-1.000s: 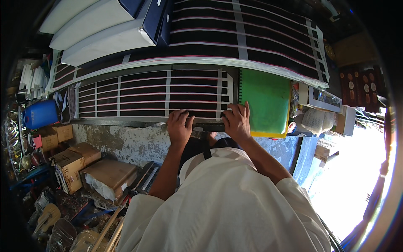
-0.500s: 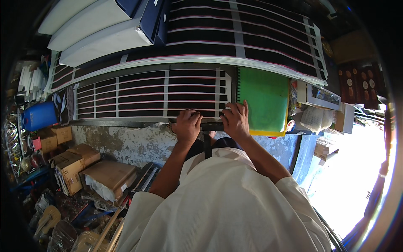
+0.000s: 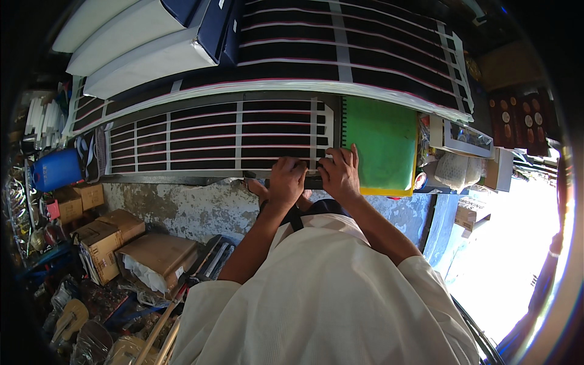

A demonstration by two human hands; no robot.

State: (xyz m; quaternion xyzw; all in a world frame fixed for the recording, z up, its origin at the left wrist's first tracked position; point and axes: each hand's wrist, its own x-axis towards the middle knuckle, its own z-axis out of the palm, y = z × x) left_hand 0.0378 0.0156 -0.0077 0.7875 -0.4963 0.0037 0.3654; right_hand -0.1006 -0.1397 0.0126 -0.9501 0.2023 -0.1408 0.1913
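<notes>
Both hands rest side by side on the near edge of the striped black sheet [image 3: 219, 137], just left of the green notebook [image 3: 380, 146]. The left hand [image 3: 287, 181] curls its fingers down onto the edge; the right hand [image 3: 339, 173] lies flatter, fingers together, pressing rather than gripping.

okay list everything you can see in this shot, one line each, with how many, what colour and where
Striped sheet: one, black with pale lines, on the worktop under both hands.
Larger striped sheet: one, black, pale lines, behind.
Notebook: one, green, spiral-bound, right of the hands.
White slabs: a few, upper left.
Container: one, blue, far left.
Cardboard boxes: several, brown, floor at left.
Wall: grey, patchy, under the worktop.
Left hand: pressing the sheet's near edge.
Right hand: beside it, fingers at the notebook's edge.
</notes>
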